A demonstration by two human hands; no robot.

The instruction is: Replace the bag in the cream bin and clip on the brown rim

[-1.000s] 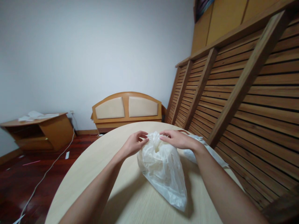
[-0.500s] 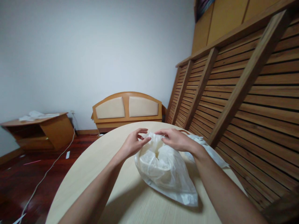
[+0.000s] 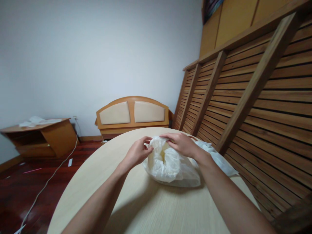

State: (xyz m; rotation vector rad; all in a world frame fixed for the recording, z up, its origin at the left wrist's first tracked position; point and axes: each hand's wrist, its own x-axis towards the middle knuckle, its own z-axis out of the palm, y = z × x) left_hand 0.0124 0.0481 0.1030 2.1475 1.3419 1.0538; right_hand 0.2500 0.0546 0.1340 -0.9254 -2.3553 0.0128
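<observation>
A thin white plastic bag [image 3: 165, 170] rests on the pale round table [image 3: 97, 165], its gathered mouth partly open and something pale yellowish showing inside. My left hand [image 3: 138, 150] pinches the left side of the bag's mouth between thumb and fingers. Across from it, my right hand [image 3: 181, 143] grips the far right part of the rim, its fingers bent over the plastic. What the bag contains cannot be made out.
Behind my right forearm lies another whitish plastic bag [image 3: 216, 159]. Wooden slatted panels [image 3: 243, 113] lean along the right side. A headboard [image 3: 133, 112] stands past the table. On the left are a low cabinet [image 3: 57, 136] and a white cable [image 3: 52, 175] across the floor.
The bag's near corner has drawn in and away from me, and its mouth has opened wider. Both hands have shifted slightly left and now hold the rim.
</observation>
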